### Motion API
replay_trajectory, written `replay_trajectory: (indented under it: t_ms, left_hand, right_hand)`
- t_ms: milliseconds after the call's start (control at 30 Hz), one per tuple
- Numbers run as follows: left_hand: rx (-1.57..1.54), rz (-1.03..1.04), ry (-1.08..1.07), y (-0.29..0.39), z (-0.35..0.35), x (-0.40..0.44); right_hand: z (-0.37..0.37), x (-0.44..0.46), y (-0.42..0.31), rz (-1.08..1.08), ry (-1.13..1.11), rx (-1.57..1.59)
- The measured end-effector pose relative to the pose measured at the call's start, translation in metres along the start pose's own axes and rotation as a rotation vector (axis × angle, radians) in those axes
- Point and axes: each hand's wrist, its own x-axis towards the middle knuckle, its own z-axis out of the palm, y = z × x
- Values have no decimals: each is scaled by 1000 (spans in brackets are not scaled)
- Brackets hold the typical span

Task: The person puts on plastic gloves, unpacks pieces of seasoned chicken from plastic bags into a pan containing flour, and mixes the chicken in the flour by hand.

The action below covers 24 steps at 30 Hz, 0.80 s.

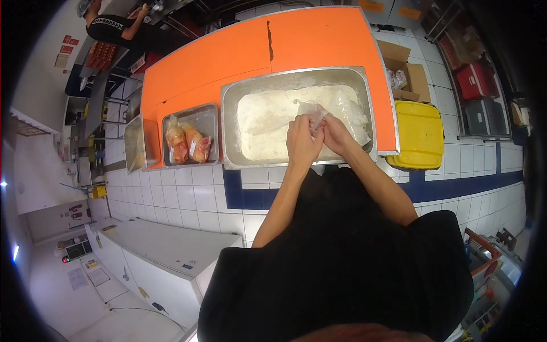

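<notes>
2 hands pinch a clear bag (348, 109) above the tray (226, 122).
Left hand (303, 138) and right hand (337, 135), fingers drawn close, hold its gathered edge; the bag's body lies over the powder (265, 117), right of centre. A light, even pinch, kept inside the rim, best spares the plastic and limits spills.

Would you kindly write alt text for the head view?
Someone's left hand and right hand hold a translucent plastic bag over a metal tray of pale powder on an orange counter. Beside it, a smaller tray holds bagged items.
</notes>
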Motion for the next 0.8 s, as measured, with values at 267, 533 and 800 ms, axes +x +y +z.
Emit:
replay_trajectory:
  t_ms: [267, 533, 800]
  left_hand:
    - [-83, 56, -59, -7, -1, -3]
    - [-251, 24, -96, -3, 9, -12]
    - [-256, 49, -127, 3, 4, -13]
  right_hand:
    - [-32, 11, 12, -85, -83, 32]
    - [-14, -7, 6, -313, 61, -376]
    - [6, -20, -5, -165, 20, -417]
